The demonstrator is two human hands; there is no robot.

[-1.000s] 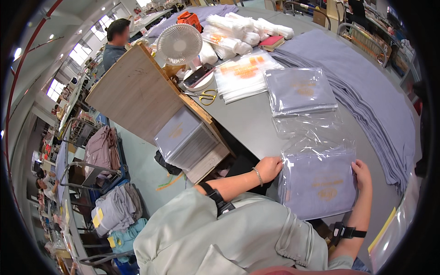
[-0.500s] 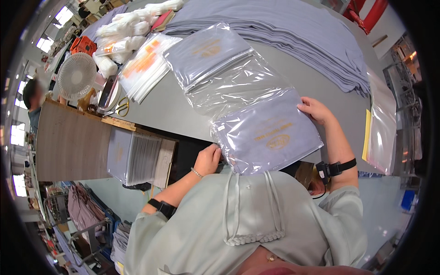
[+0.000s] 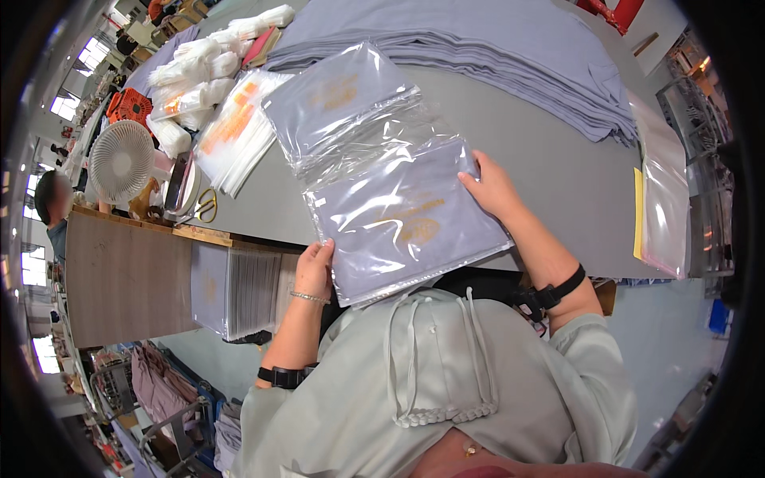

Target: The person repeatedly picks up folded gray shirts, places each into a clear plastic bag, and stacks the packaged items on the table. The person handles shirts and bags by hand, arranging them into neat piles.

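Note:
A clear plastic bag (image 3: 398,227) with gold print holds folded grey-lilac cloth, tilted across the table's near edge. My left hand (image 3: 315,267) pinches its left edge, thumb and fingers closed. At the upper right edge my right hand (image 3: 492,185) grips it, thumb on top and the other fingers partly hidden behind. Just beyond lies a second bagged folded cloth (image 3: 343,99), also with gold print. Crumpled loose plastic (image 3: 362,147) shows between the two, and the near bag overlaps part of it.
Layered lilac fabric (image 3: 478,60) spreads over the far table (image 3: 558,207). At the left are flat printed bags (image 3: 231,127), rolled plastic bags (image 3: 195,68), scissors (image 3: 205,205) and a white fan (image 3: 121,162). Packed cloths (image 3: 247,291) stand below; clear sheets (image 3: 661,199) lie right.
The near bag has shifted left and away from me, covering more of the loose plastic. Both hands moved left with it; the left hand now shows on the bag's edge.

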